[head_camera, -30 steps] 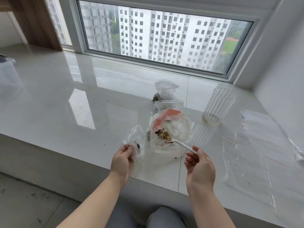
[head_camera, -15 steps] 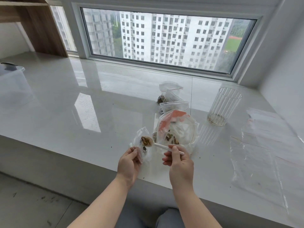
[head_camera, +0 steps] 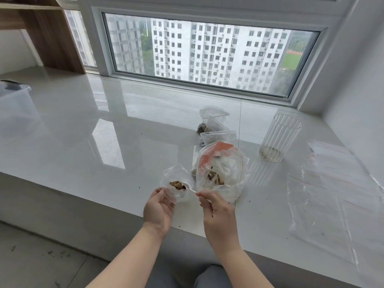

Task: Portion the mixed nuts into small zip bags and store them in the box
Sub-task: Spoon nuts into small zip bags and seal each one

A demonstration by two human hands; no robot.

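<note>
Head camera view looks down on a glossy white window ledge (head_camera: 87,146), where the left hand (head_camera: 159,208) pinches the rim of a small clear zip bag (head_camera: 176,183) between thumb and fingers, holding its mouth up and open. Right hand (head_camera: 218,215) has its fingers curled round the handle of a white plastic spoon (head_camera: 192,190); most of the handle is hidden inside the fist, and the bowl sits inside the small bag's mouth, loaded with mixed nuts (head_camera: 178,185).

Just beside it, to the right, stands the large supply bag (head_camera: 222,169) with an orange patch, a few nuts left at its bottom, blurred through the plastic. Behind lie filled zip bags (head_camera: 214,127), overlapping so that their number is hard to tell. A ribbed clear glass (head_camera: 279,138) stands to the right, crumbs at its base. Flat clear plastic sheets (head_camera: 328,200) run off the right edge. At far left a translucent storage box (head_camera: 14,109) is cut off by the frame.
</note>
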